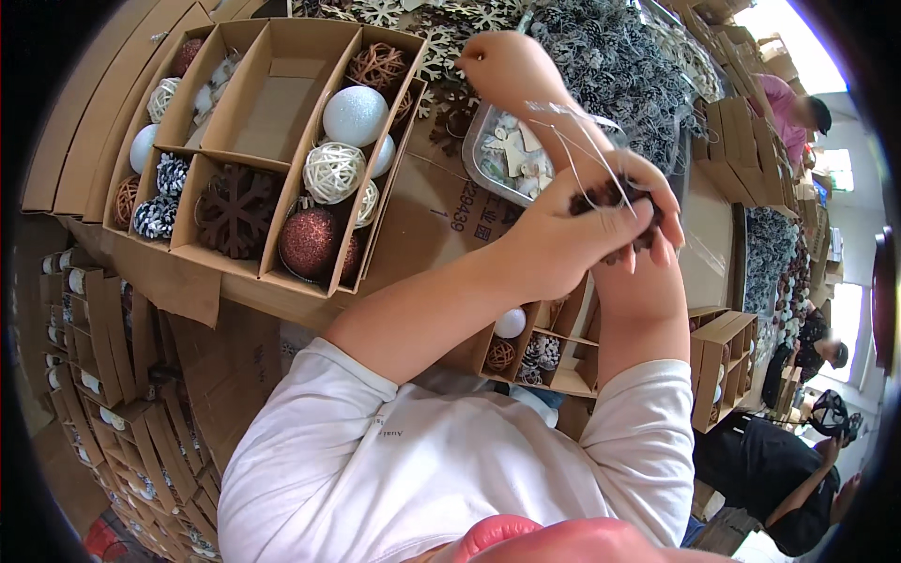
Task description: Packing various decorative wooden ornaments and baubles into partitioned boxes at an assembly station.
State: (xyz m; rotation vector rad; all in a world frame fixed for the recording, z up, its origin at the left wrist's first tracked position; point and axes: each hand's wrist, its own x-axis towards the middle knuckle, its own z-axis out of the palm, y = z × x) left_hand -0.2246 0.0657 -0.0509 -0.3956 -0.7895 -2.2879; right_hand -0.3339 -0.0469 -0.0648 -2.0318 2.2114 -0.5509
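My left hand [610, 211] is closed around a bunch of dark brown ornaments [605, 195]; their exact shape is mostly hidden by the fingers. Thin white string loops [587, 141] trail from them across my right forearm. Stretched past the left one, my right hand [507, 68] has its fingers curled together near white snowflakes [380, 11] and dark brown snowflakes [455, 122]; what it grips, if anything, does not show. Between the arms and the pile sits a clear plastic tub [477, 159] of white cut-out ornaments [511, 150].
At left, a divided cardboard box [178, 246] holds glitter balls, wicker balls, pinecones and a brown snowflake [235, 211]. Frosted pinecones [610, 66] heap at the back. Another divided box [572, 375] lies below my arms. Stacked filled boxes [141, 441] stand lower left; other people work at right.
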